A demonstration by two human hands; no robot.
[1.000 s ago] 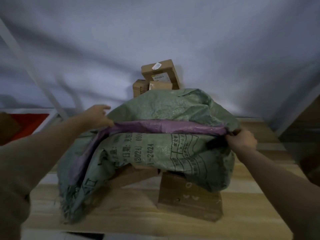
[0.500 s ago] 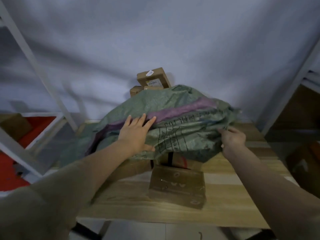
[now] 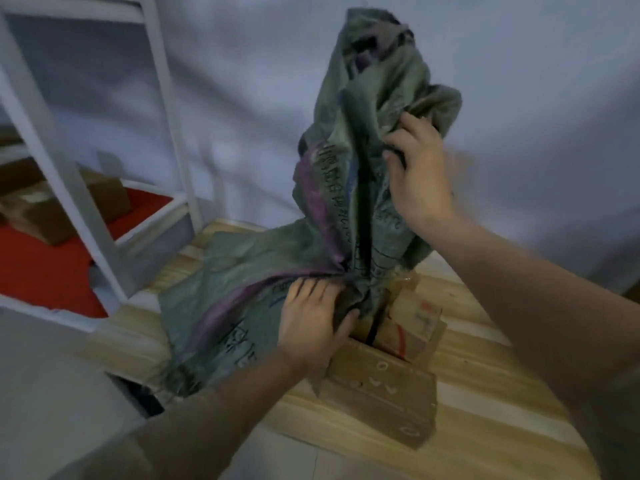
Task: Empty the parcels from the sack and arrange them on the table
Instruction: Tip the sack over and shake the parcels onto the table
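A green woven sack (image 3: 349, 188) with a purple stripe and black print stands bunched up over the wooden table (image 3: 485, 341). My right hand (image 3: 419, 181) grips a fold of the sack high up and holds it lifted. My left hand (image 3: 311, 327) clutches the gathered cloth low down, near the table. Under the sack a flat brown cardboard parcel (image 3: 381, 393) lies on the table. Behind it sits a smaller parcel (image 3: 412, 323) with red marks, partly covered by the sack.
A white metal rack (image 3: 86, 202) stands left of the table, with a red shelf (image 3: 52, 265) holding brown boxes (image 3: 62, 206). A pale cloth backdrop (image 3: 519, 98) hangs behind the table. The table's near edge runs just below the flat parcel.
My right hand has raised its side of the sack high above the table. My left hand moved down and now clutches the cloth. The view swung left; the stacked boxes behind are hidden.
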